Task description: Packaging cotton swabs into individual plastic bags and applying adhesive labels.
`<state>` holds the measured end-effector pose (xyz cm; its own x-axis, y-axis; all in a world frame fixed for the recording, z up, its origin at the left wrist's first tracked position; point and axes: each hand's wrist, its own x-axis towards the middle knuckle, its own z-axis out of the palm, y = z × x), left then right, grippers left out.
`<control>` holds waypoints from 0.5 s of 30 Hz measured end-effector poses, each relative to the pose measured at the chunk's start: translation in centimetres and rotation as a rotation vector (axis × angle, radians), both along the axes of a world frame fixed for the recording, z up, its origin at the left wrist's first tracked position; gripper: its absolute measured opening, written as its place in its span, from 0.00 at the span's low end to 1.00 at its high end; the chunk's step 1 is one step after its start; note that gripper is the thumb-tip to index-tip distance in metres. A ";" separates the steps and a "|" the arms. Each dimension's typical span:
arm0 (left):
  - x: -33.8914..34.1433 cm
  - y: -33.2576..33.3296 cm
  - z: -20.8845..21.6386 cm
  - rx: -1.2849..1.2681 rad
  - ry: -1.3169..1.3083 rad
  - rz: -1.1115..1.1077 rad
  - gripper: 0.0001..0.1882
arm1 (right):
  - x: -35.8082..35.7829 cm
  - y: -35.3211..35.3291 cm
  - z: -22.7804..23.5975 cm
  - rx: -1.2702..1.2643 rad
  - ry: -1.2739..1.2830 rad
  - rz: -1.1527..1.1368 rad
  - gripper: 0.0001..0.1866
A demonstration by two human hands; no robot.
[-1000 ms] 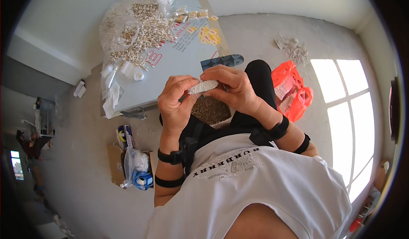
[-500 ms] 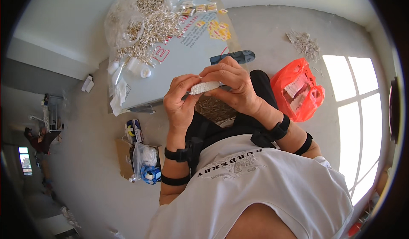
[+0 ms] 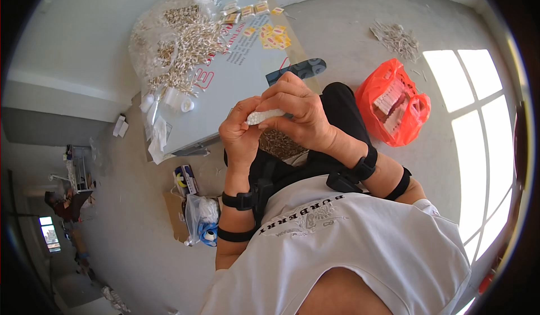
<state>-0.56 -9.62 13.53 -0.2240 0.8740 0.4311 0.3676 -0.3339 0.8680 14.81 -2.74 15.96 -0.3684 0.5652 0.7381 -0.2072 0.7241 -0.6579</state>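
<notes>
A bundle of cotton swabs (image 3: 264, 116) is held between my two hands, its white tips packed together and facing me. My left hand (image 3: 238, 132) pinches its left end with thumb and fingers. My right hand (image 3: 304, 115) is closed round the other end, fingers bent over the top and thumb beneath; the sticks are hidden there. Below the hands, between my legs, more loose swabs (image 3: 278, 144) show in a container, partly covered. A large heap of swabs (image 3: 188, 42) spills from a clear plastic bag (image 3: 147, 39) on the table ahead.
On the grey-blue tabletop (image 3: 236, 82) lie yellow cards (image 3: 274, 37), small packs (image 3: 246, 12) and white rolls (image 3: 187, 106). To my right stands a red plastic bag (image 3: 416, 121) of packs; scattered swabs (image 3: 396, 38) lie beyond. A cardboard box (image 3: 175, 216) sits left. Another person (image 3: 70, 205) is far left.
The bundle has turned, so it looks narrower, and my hands have drawn slightly closer together. Both hands keep their hold. The whole view has shifted a little.
</notes>
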 end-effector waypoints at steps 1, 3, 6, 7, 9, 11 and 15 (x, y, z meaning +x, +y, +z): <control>0.1 0.0 0.0 0.014 -0.107 -0.042 0.20 | 0.0 -0.1 0.0 0.000 0.021 0.001 0.17; 0.1 0.1 0.0 0.029 -0.214 -0.087 0.20 | 0.2 -0.1 0.1 0.017 0.011 -0.007 0.17; 0.1 0.2 0.1 0.040 -0.180 -0.085 0.18 | 0.5 -0.1 1.0 0.059 -0.018 -0.043 0.18; 0.2 0.3 0.3 0.051 -0.186 -0.101 0.17 | 0.5 -0.1 1.3 0.085 -0.037 -0.071 0.19; 0.5 0.4 0.9 0.060 -0.194 -0.120 0.16 | 0.2 -0.1 0.9 0.040 -0.017 -0.072 0.20; 0.8 0.3 1.3 0.037 -0.174 -0.100 0.16 | 0.2 0.0 0.7 -0.003 0.001 -0.073 0.20; 0.5 0.1 1.0 -0.001 -0.155 -0.089 0.17 | 0.1 0.0 0.3 -0.043 -0.013 0.031 0.19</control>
